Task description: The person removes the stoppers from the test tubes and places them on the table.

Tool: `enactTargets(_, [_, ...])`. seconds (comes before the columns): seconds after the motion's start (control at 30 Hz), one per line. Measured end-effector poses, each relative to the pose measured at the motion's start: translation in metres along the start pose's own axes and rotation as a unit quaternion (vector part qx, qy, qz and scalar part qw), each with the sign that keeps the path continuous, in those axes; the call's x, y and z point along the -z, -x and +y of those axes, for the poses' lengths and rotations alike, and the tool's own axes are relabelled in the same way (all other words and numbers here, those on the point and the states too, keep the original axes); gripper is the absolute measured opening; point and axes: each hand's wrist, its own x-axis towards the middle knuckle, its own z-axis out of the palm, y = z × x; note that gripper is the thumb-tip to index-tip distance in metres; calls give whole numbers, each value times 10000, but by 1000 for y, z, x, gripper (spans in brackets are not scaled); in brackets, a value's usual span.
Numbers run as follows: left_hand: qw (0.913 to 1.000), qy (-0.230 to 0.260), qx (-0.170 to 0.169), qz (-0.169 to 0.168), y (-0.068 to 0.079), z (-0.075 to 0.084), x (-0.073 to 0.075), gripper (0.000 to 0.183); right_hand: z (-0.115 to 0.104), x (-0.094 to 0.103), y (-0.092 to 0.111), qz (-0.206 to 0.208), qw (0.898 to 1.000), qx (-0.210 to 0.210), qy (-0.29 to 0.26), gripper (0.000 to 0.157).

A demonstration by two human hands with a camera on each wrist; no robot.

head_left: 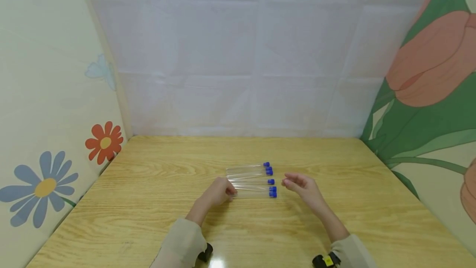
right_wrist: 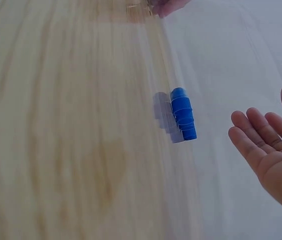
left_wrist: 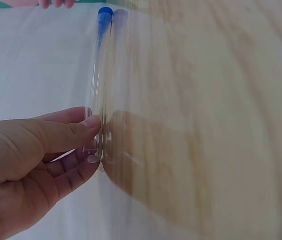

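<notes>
Several clear test tubes (head_left: pixel 251 195) with blue caps (head_left: pixel 271 182) lie side by side on the table, slightly fanned, caps toward the right. At their rounded ends my left hand (head_left: pixel 217 192) pinches the nearest tube between thumb and fingers. Seen from the left wrist, the thumb (left_wrist: pixel 83 130) presses on that tube's clear end, its blue cap (left_wrist: pixel 104 17) pointing away; whether it also touches a second tube cannot be told. My right hand (head_left: pixel 305 192) hovers just right of the caps, fingers loosely extended and holding nothing. The right wrist view shows a gap between this hand (right_wrist: pixel 275 155) and the caps (right_wrist: pixel 183 117).
Beneath the tubes is a wood-grain table (head_left: pixel 148 210). A white cloth (head_left: pixel 238 53) hangs behind its far edge. Flower-patterned panels stand on the left (head_left: pixel 44 106) and right (head_left: pixel 420 115). Dark wrist devices (head_left: pixel 205 253) are worn at both sleeves.
</notes>
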Motion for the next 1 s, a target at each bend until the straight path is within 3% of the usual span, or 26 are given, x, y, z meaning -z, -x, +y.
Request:
enactTargets(0.73, [9988, 486, 100, 41, 3, -1, 0, 15, -1, 1, 2, -152, 9996, -197, -118, 34])
enactTargets(1.0, [9987, 426, -144, 232, 2, -1, 1, 16, 0, 1, 1, -136, 9993, -302, -144, 34])
